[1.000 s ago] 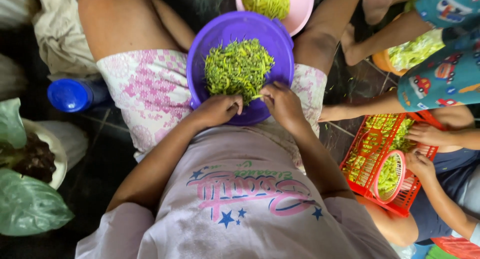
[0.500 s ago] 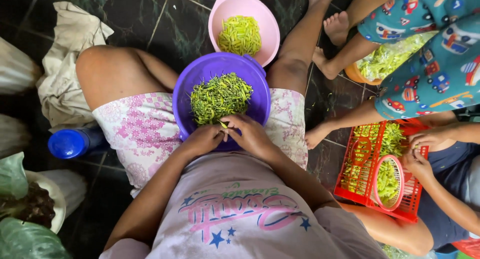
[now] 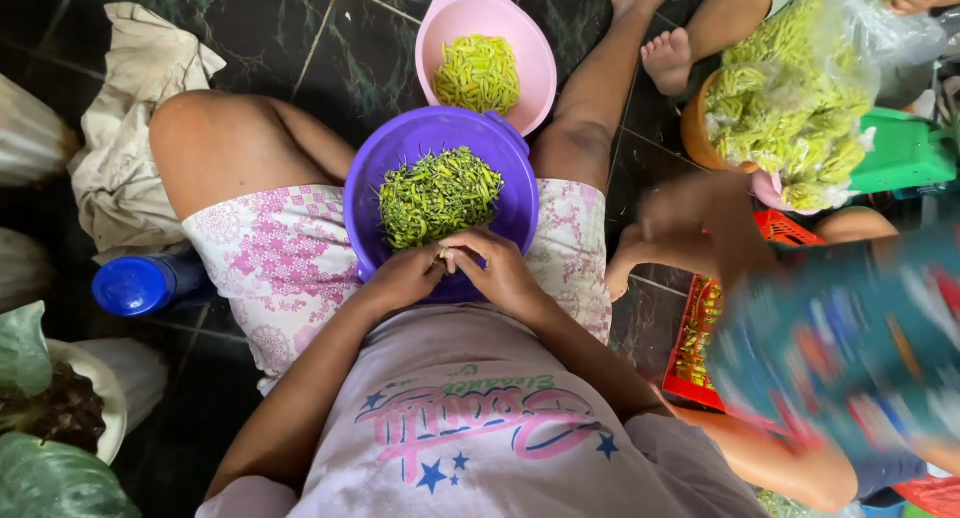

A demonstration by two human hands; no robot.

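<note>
Head view shows your left hand [image 3: 405, 275] and right hand [image 3: 500, 270] meeting at the near rim of the purple bowl [image 3: 520, 193] on your lap, fingers pinched narrow together on one small green chili [image 3: 443, 254]. Many green chilies [image 3: 440, 193] are piled in this bowl, so I judge much work is left. Beyond it, the pink bowl [image 3: 535, 63] holds a smaller heap, perhaps the finished ones.

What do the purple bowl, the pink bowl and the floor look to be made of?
The purple bowl looks like plastic: uniform colour, a soft sheen, a moulded rim. The pink bowl looks the same, smooth and slightly glossy. The floor seems polished dark stone or tile, judging by its pale veining, straight joints and reflections.
</note>
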